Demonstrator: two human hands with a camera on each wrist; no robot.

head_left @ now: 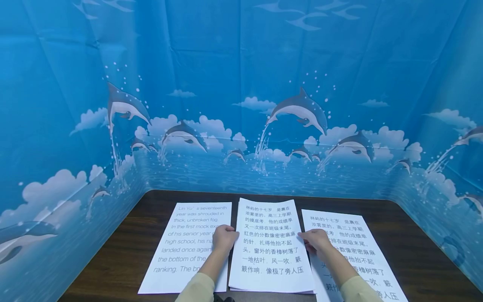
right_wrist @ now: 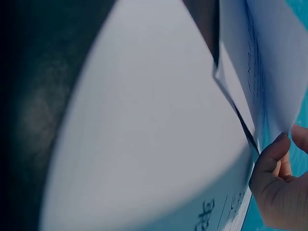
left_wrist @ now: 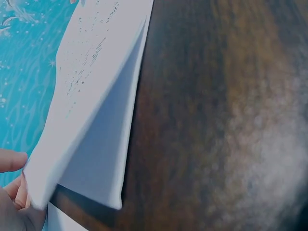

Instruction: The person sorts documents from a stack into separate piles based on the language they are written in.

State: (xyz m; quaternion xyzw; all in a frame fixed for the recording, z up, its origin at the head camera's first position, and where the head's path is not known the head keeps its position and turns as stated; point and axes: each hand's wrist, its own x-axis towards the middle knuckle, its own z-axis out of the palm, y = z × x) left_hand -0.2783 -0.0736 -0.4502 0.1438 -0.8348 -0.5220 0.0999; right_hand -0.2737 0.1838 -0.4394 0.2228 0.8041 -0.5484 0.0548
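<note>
A printed sheet of paper (head_left: 268,251) with Chinese text is raised at the middle of the table, over a stack of more paper. My left hand (head_left: 224,240) pinches its left edge between thumb and fingers. At the opposite edge, my right hand (head_left: 318,242) pinches the same sheet. In the left wrist view, the sheet (left_wrist: 86,91) bows away from the white paper (left_wrist: 98,154) beneath it. The right wrist view shows thumb and fingers of the right hand (right_wrist: 281,192) at the lifted sheet's (right_wrist: 284,62) margin, above printed paper.
Paper with English text (head_left: 177,251) lies to the left, partly under my left forearm. To the right is paper with Chinese text (head_left: 371,260), overlapped by my right forearm. A blue dolphin-print curtain (head_left: 241,105) surrounds the dark wooden table (head_left: 113,247) at the back and sides.
</note>
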